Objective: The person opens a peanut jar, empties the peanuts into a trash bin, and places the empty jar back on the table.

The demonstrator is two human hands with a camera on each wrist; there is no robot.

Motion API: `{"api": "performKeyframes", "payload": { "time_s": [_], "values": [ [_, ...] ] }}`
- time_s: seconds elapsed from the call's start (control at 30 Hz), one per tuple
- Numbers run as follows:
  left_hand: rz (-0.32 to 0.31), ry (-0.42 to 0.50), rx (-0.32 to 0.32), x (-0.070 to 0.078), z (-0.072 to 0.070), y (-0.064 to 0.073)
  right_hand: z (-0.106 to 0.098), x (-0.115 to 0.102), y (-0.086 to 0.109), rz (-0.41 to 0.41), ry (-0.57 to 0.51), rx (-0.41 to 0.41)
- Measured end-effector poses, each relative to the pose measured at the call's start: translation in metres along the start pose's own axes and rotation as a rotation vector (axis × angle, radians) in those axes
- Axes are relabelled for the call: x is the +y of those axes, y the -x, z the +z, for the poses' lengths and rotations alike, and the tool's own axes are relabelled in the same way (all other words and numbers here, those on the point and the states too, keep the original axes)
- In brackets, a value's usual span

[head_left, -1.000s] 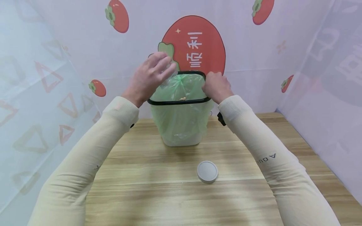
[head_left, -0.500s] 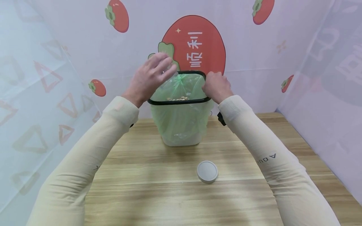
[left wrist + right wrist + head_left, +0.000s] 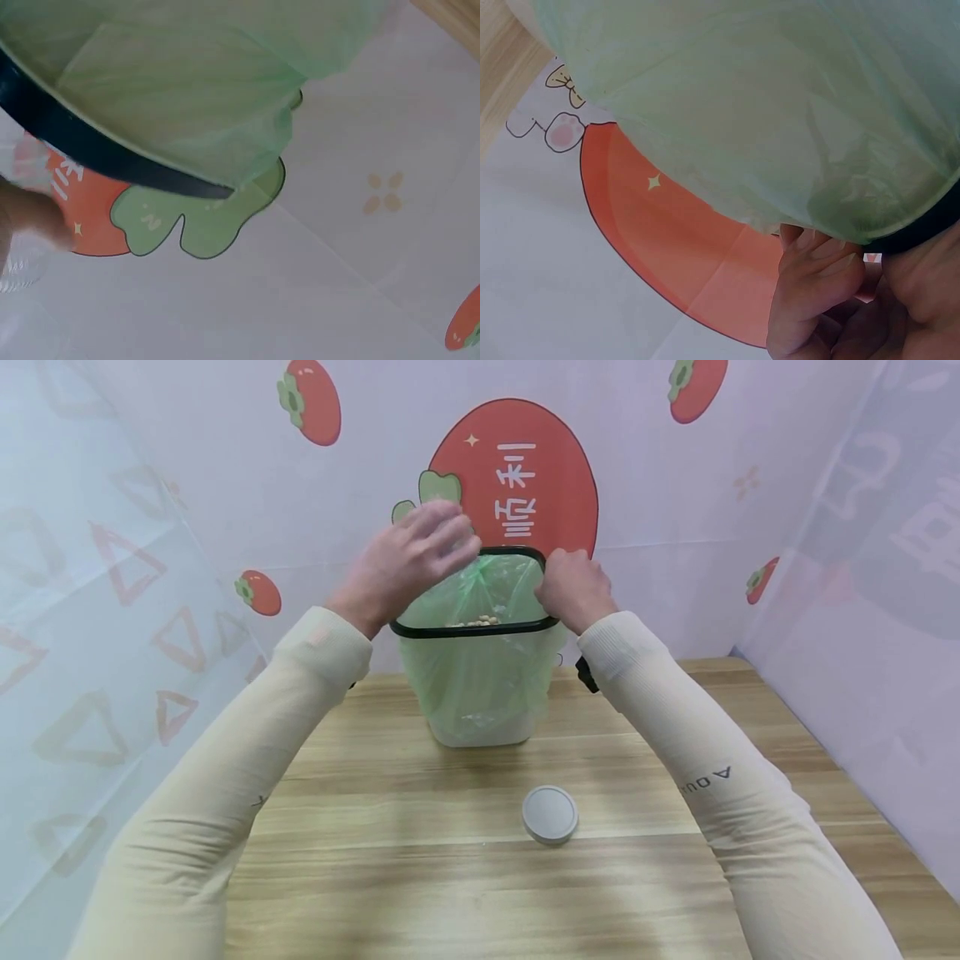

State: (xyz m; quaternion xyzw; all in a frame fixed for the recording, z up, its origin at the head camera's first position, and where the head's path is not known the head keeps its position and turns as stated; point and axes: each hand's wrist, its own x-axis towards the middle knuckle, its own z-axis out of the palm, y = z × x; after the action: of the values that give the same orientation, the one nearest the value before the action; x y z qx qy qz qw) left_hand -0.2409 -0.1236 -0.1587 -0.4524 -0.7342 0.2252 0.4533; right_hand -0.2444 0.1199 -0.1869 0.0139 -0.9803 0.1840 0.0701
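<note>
A bin with a black rim (image 3: 480, 631) stands on the wooden table, lined with a translucent green plastic bag (image 3: 480, 681). Raised over the bin's left side, my left hand (image 3: 416, 556) holds a clear plastic jar, hidden behind the hand in the head view. The left wrist view catches only a bit of the jar (image 3: 21, 274), with a ribbed edge. Small pale beans or nuts (image 3: 483, 621) show inside the lined bin; their kind is unclear. With curled fingers, my right hand (image 3: 576, 589) grips the bin's right rim, as the right wrist view (image 3: 832, 300) also shows.
A round light-grey lid (image 3: 551, 815) lies flat on the wooden table (image 3: 375, 877), in front of the bin. White printed cloth (image 3: 637, 485) hangs close behind the bin, and more cloth walls both sides.
More pale pieces show in the bin than a second ago. My left hand has shifted slightly right, and the clear jar has passed out of sight behind it. The right hand stays on the rim.
</note>
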Motion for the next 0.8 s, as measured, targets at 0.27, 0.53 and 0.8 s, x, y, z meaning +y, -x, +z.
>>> {"api": "performKeyframes", "payload": {
  "time_s": [0.27,0.53,0.8],
  "values": [
    [0.032,0.050,-0.058,0.006,0.001,0.003,0.000,-0.001,0.001,0.006,-0.003,-0.026],
    [-0.012,0.031,-0.048,-0.002,-0.006,-0.007,-0.004,0.002,0.000,0.013,-0.001,-0.003],
    [0.030,0.058,-0.101,0.003,-0.004,-0.005,-0.003,0.000,0.000,0.015,-0.008,-0.034]
  ]
}}
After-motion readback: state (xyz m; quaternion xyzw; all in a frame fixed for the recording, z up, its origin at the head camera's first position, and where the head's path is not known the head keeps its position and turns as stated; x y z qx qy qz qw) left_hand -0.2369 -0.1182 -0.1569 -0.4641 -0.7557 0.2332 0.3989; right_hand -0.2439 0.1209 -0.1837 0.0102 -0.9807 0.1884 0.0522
